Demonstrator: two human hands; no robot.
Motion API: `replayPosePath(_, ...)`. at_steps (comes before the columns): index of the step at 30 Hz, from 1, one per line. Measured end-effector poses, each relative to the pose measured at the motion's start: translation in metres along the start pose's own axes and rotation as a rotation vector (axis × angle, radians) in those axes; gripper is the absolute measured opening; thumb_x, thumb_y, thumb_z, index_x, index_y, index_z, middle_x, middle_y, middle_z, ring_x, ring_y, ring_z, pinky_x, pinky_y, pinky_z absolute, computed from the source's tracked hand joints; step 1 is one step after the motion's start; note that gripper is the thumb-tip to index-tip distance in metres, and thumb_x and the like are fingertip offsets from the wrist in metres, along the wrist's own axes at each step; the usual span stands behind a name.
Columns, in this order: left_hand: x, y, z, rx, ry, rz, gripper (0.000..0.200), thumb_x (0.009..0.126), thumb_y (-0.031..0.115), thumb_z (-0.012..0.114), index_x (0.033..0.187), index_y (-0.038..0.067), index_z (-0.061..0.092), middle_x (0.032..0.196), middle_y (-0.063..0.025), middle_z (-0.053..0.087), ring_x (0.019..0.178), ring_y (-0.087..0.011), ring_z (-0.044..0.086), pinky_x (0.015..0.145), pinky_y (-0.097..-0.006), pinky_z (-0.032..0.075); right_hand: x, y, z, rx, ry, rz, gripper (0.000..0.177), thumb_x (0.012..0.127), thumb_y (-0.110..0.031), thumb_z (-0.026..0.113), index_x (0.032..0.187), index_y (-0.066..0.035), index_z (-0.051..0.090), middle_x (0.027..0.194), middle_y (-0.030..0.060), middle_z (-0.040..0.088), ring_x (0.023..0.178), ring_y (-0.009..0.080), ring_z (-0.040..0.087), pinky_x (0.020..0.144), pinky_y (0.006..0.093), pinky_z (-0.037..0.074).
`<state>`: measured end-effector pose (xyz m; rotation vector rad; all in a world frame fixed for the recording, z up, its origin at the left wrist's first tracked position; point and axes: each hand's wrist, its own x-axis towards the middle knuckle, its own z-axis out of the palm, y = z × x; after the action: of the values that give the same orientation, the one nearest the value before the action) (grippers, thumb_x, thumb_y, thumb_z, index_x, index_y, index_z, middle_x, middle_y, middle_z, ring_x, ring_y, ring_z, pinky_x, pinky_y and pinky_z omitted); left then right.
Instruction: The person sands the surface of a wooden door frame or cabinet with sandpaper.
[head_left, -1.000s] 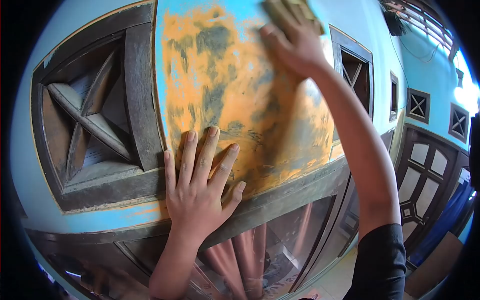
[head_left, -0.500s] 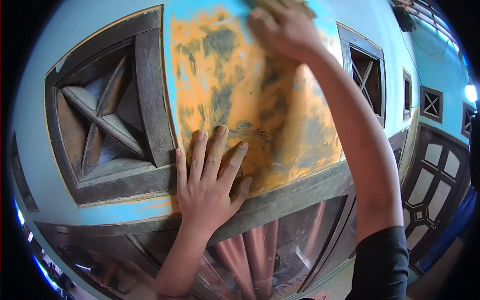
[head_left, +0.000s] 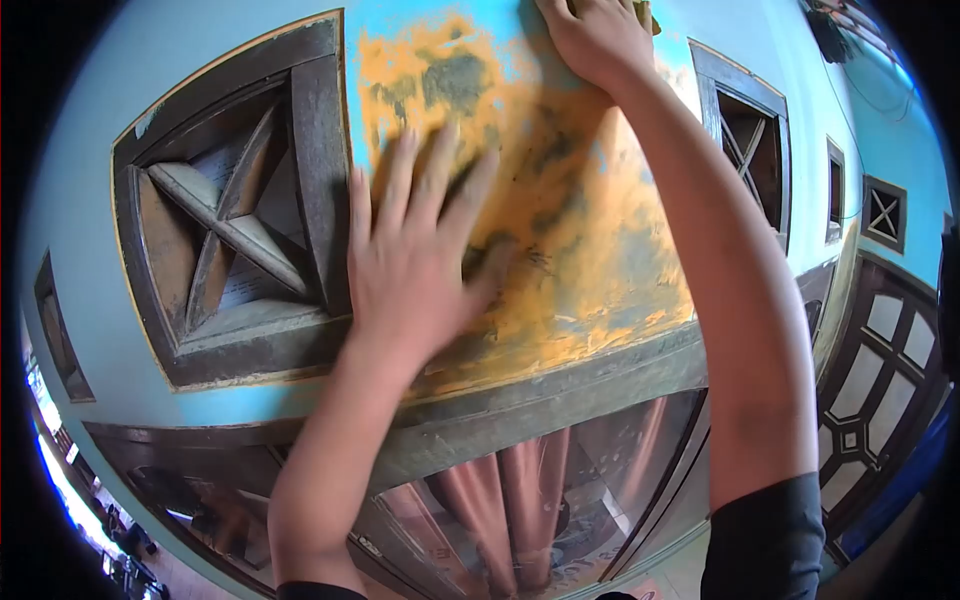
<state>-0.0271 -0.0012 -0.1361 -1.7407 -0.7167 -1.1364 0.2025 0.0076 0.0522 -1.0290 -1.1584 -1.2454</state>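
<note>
My left hand [head_left: 415, 260] has its fingers spread in front of the wall patch [head_left: 570, 210], which is mottled orange and dark grey. The hand is smeared by motion, and I cannot tell whether it touches the wall. At the top edge of the view, my right hand [head_left: 603, 38] is pressed to the wall above the patch, its fingers bent around a yellowish-green pad [head_left: 645, 16]. Most of the pad is hidden by the hand. Blue paint surrounds the patch at its left and top.
A dark wooden vent frame [head_left: 318, 180] with crossed slats is on the left, and another vent [head_left: 740, 135] on the right. Below runs a wooden ledge [head_left: 560, 390] over a glass window with pinkish curtains [head_left: 500, 510]. A panelled door [head_left: 870, 370] stands far right.
My left hand has moved up from the lower part of the patch. My right hand has shifted slightly right with the pad. The view has turned a little, moving the wall rightward.
</note>
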Motion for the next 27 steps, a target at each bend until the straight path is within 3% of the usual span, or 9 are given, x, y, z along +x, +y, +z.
replayPosePath(8, 0.030, -0.015, 0.011, 0.048, 0.161, -0.026, 0.068, 0.098, 0.045, 0.060, 0.158, 0.019, 0.043, 0.166, -0.0132, 0.032, 0.156, -0.0355, 0.025, 0.124, -0.0599, 0.020, 0.005, -0.021, 0.009, 0.053, 0.033, 0.048, 0.050, 0.109, -0.032, 0.036, 0.156, -0.017, 0.044, 0.166, 0.0136, 0.033, 0.154, 0.0383, 0.026, 0.123, 0.0574, 0.020)
replayPosePath(10, 0.030, -0.016, 0.008, 0.032, 0.149, -0.022, 0.069, 0.096, 0.043, 0.064, 0.157, 0.016, 0.044, 0.165, -0.0150, 0.033, 0.155, -0.0360, 0.025, 0.125, -0.0598, 0.019, 0.000, -0.067, 0.005, 0.044, -0.085, -0.307, 0.048, 0.110, -0.029, 0.038, 0.156, -0.018, 0.044, 0.163, 0.0135, 0.037, 0.153, 0.0348, 0.028, 0.124, 0.0581, 0.020)
replayPosePath(11, 0.029, -0.016, 0.008, 0.022, 0.147, -0.030, 0.070, 0.094, 0.042, 0.065, 0.156, 0.015, 0.045, 0.165, -0.0159, 0.033, 0.155, -0.0364, 0.025, 0.124, -0.0598, 0.020, -0.009, -0.076, 0.024, 0.080, 0.070, -0.594, 0.048, 0.110, -0.030, 0.038, 0.156, -0.019, 0.045, 0.162, 0.0123, 0.039, 0.153, 0.0329, 0.029, 0.124, 0.0571, 0.020)
replayPosePath(13, 0.026, -0.016, 0.008, -0.006, 0.157, -0.023, 0.071, 0.093, 0.042, 0.066, 0.156, 0.015, 0.046, 0.164, -0.0165, 0.033, 0.155, -0.0367, 0.025, 0.123, -0.0606, 0.022, 0.007, -0.081, 0.018, 0.075, -0.027, -0.590, 0.048, 0.110, -0.031, 0.038, 0.156, -0.020, 0.045, 0.164, 0.0116, 0.037, 0.154, 0.0330, 0.028, 0.126, 0.0562, 0.020)
replayPosePath(16, 0.015, -0.014, 0.006, -0.053, 0.130, -0.011, 0.074, 0.093, 0.042, 0.067, 0.157, 0.015, 0.043, 0.164, -0.0175, 0.034, 0.155, -0.0376, 0.024, 0.123, -0.0623, 0.022, 0.027, -0.077, 0.011, 0.235, -0.082, -0.238, 0.047, 0.110, -0.030, 0.039, 0.156, -0.021, 0.046, 0.169, 0.0094, 0.029, 0.156, 0.0320, 0.025, 0.127, 0.0567, 0.017)
replayPosePath(20, -0.001, -0.009, 0.009, -0.100, 0.099, -0.009, 0.078, 0.092, 0.043, 0.067, 0.159, 0.014, 0.039, 0.164, -0.0194, 0.032, 0.155, -0.0399, 0.023, 0.122, -0.0641, 0.021, -0.011, -0.111, -0.007, 0.111, -0.161, -0.637, 0.047, 0.112, -0.037, 0.033, 0.156, -0.027, 0.047, 0.170, 0.0075, 0.028, 0.156, 0.0296, 0.023, 0.127, 0.0595, 0.015)
replayPosePath(21, 0.002, -0.010, 0.009, -0.094, 0.114, -0.013, 0.078, 0.092, 0.043, 0.067, 0.159, 0.013, 0.039, 0.164, -0.0195, 0.032, 0.155, -0.0399, 0.023, 0.122, -0.0640, 0.021, -0.005, -0.098, 0.017, 0.069, -0.033, -0.704, 0.048, 0.112, -0.039, 0.030, 0.155, -0.027, 0.047, 0.170, 0.0071, 0.028, 0.157, 0.0291, 0.022, 0.128, 0.0574, 0.015)
replayPosePath(24, 0.000, -0.007, 0.009, -0.094, 0.103, -0.013, 0.078, 0.093, 0.044, 0.066, 0.159, 0.012, 0.039, 0.165, -0.0196, 0.032, 0.155, -0.0400, 0.023, 0.122, -0.0641, 0.021, 0.014, -0.107, 0.009, 0.104, -0.076, -0.290, 0.048, 0.111, -0.037, 0.035, 0.154, -0.022, 0.049, 0.169, 0.0093, 0.028, 0.157, 0.0312, 0.021, 0.129, 0.0541, 0.014)
replayPosePath(27, -0.004, -0.005, 0.009, -0.084, 0.074, -0.012, 0.077, 0.093, 0.044, 0.065, 0.159, 0.013, 0.039, 0.165, -0.0184, 0.032, 0.156, -0.0385, 0.023, 0.123, -0.0621, 0.020, 0.011, -0.112, 0.021, 0.196, -0.112, -0.505, 0.048, 0.110, -0.036, 0.038, 0.154, -0.021, 0.050, 0.168, 0.0109, 0.030, 0.157, 0.0320, 0.020, 0.129, 0.0530, 0.014)
